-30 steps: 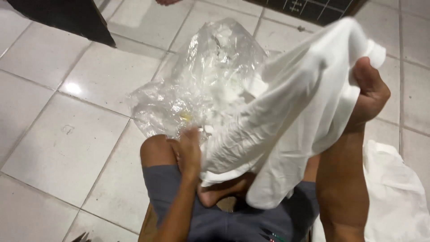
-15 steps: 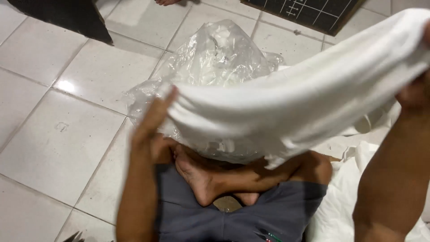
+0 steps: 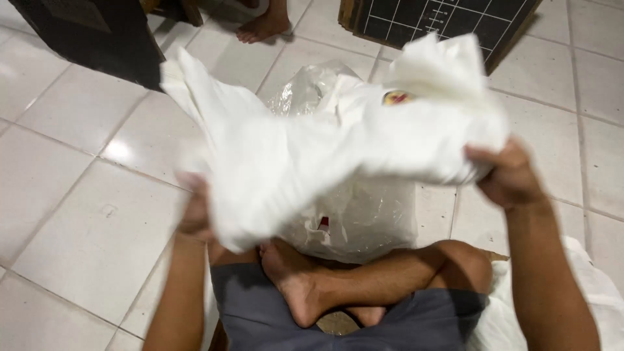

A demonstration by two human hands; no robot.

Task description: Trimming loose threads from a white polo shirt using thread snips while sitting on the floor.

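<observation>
A white cloth garment (image 3: 312,146) with a small coloured badge is stretched out in the air between my hands, over my crossed legs (image 3: 364,286). My left hand (image 3: 195,208) grips its lower left edge, partly hidden behind the fabric. My right hand (image 3: 510,172) grips its right edge, fingers closed on the bunched cloth. Behind and under the garment a clear crumpled plastic bag (image 3: 364,218) sits on the white tiled floor (image 3: 78,195), right in front of my feet.
A dark board with a white grid (image 3: 448,19) leans at the top right. A dark panel (image 3: 91,36) stands at the top left. Another person's bare foot (image 3: 263,26) rests on the tiles at the top. More white cloth (image 3: 585,286) lies by my right arm.
The garment has been lifted and spread wider between my hands. My left hand moved down and left along its edge, my right hand lowered, and the view tilted up to show the board and foot.
</observation>
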